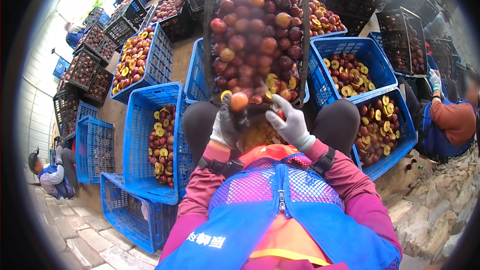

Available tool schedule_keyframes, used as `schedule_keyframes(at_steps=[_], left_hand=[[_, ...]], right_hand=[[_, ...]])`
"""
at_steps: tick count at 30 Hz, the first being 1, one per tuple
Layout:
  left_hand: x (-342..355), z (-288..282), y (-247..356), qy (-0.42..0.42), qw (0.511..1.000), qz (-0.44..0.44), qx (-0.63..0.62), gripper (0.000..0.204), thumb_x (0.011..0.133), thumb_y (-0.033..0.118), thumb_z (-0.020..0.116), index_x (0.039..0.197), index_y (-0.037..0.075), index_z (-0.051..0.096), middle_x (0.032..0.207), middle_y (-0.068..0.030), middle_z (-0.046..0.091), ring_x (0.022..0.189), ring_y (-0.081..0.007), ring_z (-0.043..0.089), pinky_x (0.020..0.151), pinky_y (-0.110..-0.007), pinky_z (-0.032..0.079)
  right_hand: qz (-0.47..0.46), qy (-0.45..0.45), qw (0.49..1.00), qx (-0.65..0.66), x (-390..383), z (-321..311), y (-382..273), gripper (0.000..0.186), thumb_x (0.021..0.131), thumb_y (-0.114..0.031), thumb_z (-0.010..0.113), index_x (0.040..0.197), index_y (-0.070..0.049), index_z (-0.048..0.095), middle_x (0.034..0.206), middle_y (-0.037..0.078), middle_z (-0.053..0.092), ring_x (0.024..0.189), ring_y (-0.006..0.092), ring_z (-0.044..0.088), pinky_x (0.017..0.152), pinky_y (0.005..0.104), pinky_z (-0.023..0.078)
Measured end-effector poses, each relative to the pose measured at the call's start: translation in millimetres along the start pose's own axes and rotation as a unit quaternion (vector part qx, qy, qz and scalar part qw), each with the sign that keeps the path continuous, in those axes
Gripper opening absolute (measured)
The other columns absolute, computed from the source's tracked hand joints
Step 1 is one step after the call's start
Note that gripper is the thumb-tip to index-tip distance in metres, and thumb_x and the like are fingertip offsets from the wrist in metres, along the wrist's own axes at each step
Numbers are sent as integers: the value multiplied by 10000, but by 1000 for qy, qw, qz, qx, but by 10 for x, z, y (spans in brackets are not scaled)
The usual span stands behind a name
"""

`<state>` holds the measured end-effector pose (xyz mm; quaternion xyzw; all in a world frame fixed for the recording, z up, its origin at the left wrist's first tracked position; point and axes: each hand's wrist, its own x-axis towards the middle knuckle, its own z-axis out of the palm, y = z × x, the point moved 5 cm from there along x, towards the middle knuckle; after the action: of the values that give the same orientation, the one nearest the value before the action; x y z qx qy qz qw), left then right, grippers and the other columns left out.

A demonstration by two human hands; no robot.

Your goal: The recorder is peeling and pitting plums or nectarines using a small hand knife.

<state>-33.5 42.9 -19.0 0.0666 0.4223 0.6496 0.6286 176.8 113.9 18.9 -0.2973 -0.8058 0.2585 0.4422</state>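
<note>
My left hand point(230, 124), in a white glove with dark-stained fingers, is closed around a reddish-orange plum point(239, 101) at the near edge of a black crate point(209, 45). Close by on the right, my gloved right hand point(292, 124) grips a small knife point(278, 112) by its red handle. The thin blade points up and left toward the crate's near corner. Whole plums point(255, 30) fill most of this crate, and some cut halves point(273, 83) with yellow flesh lie at its near right. Yellowish pieces point(261, 134) sit below my hands, partly hidden.
Blue crates with cut plums stand at my left point(131, 135) and right point(413, 135), with another point(345, 44) farther right. An empty-looking blue crate point(117, 210) lies lower left. Stacked black crates point(82, 67) line the back. Other people sit at the far right point(452, 120) and left point(55, 177).
</note>
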Motion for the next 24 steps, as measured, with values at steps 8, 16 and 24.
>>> schedule_keyframes(at_steps=[8, 16, 24], left_hand=[[-85, 317, -254, -76, 868, 281, 401, 448, 1164, 424, 554, 1331, 24, 669, 1063, -90, 748, 855, -206, 705, 747, -375, 582], [367, -100, -471, -2, 894, 206, 399, 248, 1083, 286, 645, 1153, 49, 669, 990, -150, 710, 875, -281, 717, 766, -414, 565], [360, -81, -218, -143, 852, 210, 458, 156, 1044, 242, 658, 1094, 97, 688, 860, -65, 669, 726, -154, 654, 586, -334, 484]], right_hand=[[480, -103, 794, 360, -33, 303, 13, 330, 1070, -411, 764, 1079, -82, 782, 803, -1, 733, 512, 66, 591, 454, 263, 449], [268, -7, 959, 94, 19, 599, 199, 460, 949, -495, 852, 979, -42, 773, 811, 160, 773, 705, 264, 749, 699, 379, 584], [105, -45, 993, -22, 269, 746, 74, 305, 920, -327, 853, 848, -61, 723, 717, 180, 694, 634, 376, 711, 599, 420, 556]])
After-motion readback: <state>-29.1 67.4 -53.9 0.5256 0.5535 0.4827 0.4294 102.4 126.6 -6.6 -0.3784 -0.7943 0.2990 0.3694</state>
